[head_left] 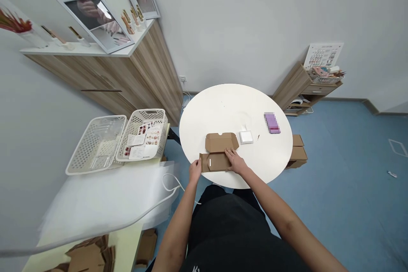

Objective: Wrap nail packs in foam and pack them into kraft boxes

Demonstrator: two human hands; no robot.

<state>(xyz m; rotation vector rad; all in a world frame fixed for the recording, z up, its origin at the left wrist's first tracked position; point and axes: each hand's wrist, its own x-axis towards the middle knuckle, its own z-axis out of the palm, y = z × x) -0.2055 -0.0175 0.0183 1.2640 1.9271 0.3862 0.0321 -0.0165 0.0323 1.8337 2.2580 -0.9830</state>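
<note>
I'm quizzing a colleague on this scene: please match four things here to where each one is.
Things:
1. Left hand
2. Right hand
3. Blurred purple item
4. Printed cards

Places:
A. In a white perforated basket
B. At the left end of the open cardboard box
C. On the round white table, apart from the box
D. On the right part of the box

Pairs: 1-B; 2-D; 3-C; 4-A

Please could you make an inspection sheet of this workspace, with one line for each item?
Surface: round white table.
Work things: opened cardboard box on the table, its lid lying back.
Clutter: white pad and blurred purple box on the table.
Hands: left hand at the box's left edge; right hand resting on its right part.
Cables: white cable left of the table.
Surroundings: two white baskets, cardboard pieces on the floor, wooden cabinet.
</note>
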